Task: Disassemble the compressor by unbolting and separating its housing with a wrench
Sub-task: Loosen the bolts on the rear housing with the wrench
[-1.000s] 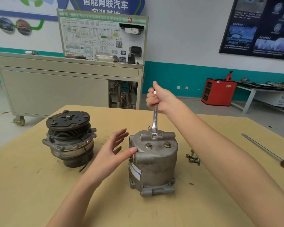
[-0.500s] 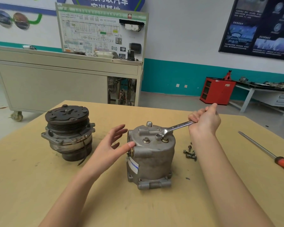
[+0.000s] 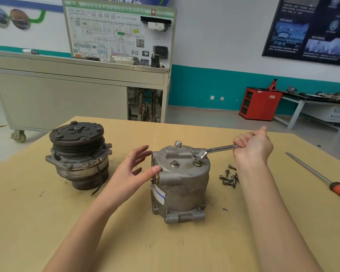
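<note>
Grey cast compressor housing (image 3: 181, 185) stands upright near the middle of the wooden table (image 3: 126, 242), its flanged end down and a white-and-blue label (image 3: 159, 194) on its left wall. The top face carries two seated hex bolts (image 3: 174, 164) at the front and one raised bolt (image 3: 178, 143) at the rear.

The right hand (image 3: 253, 146) is clenched round the far end of a combination wrench (image 3: 218, 149). The wrench shaft runs nearly level to the right, and its head sits on the right part of the top face, just above the right-front bolt.

The left hand (image 3: 132, 173) holds nothing. Its fingers are spread and straight, and the thumb tip presses against the housing's upper left edge.

A small heap of loose bolts (image 3: 229, 178) lies on the table just right of the housing. The separated pulley-and-clutch section (image 3: 79, 154) stands well apart on the left. A screwdriver with an orange handle (image 3: 322, 179) lies at the right edge.

In the background, the open compartment (image 3: 144, 105) of a wheeled training bench holds wiring and components. A red cabinet (image 3: 260, 104) shows open shelves on its left side; their contents cannot be told.
</note>
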The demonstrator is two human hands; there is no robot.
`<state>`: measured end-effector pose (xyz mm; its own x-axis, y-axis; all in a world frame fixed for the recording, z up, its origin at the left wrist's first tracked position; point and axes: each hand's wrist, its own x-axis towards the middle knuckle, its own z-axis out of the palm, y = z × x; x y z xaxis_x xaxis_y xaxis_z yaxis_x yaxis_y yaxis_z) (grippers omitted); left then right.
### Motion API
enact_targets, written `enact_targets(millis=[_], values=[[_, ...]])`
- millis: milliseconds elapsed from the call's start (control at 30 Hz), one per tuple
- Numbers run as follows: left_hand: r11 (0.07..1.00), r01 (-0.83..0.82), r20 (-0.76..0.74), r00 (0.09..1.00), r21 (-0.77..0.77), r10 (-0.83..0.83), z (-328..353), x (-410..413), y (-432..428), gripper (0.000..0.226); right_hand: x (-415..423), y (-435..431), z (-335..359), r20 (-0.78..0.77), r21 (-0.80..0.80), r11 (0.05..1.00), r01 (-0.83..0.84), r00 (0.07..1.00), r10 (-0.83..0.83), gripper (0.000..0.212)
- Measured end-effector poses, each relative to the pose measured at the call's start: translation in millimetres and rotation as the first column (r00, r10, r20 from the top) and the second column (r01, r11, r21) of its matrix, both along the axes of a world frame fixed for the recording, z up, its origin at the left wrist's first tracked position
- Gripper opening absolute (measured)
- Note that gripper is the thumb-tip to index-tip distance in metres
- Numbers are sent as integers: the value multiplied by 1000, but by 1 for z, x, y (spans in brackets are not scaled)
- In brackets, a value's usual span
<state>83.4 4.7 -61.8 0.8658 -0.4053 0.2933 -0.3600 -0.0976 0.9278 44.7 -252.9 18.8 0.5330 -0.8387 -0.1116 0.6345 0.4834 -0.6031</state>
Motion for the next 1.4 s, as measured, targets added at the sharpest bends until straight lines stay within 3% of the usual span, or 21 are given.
enact_targets(millis=[200,433,600,867,1000,1100,1267,1333,1400], values=[[1000,-3,10,1000,7,3,0,-1,0,83,-9,-3,-10,25,-36,999,10,1000,-9,38],[1000,-8,-6,1000,3,8,-1,1,-2,84,-9,-1,4,53,-339,941,12,999,6,40],[1000,-10,1,1000,10,10,-1,0,-1,86,-21,3,0,18,-332,940,83,997,-81,40],[1000,-12,-4,1000,7,12,-3,1,0,81,-59,29,-5,114,-481,822,306,951,-287,28],[1000,-14,-8,1000,-4,14,-2,0,-1,82,-72,34,-29,183,-469,817,335,942,-281,24],[1000,-13,-5,1000,-2,13,-2,0,-1,83,-71,26,-38,206,-420,868,266,959,-194,23],[1000,-16,-4,1000,14,17,-1,-2,-1,80,-18,-6,-25,-21,-441,897,23,999,-35,22],[1000,-16,-7,1000,15,17,-1,-2,0,78,11,-15,-15,-222,-615,782,-104,974,-45,21],[1000,-13,-8,1000,20,13,0,-3,0,76,36,-18,-7,-412,-779,560,-283,904,-117,23]])
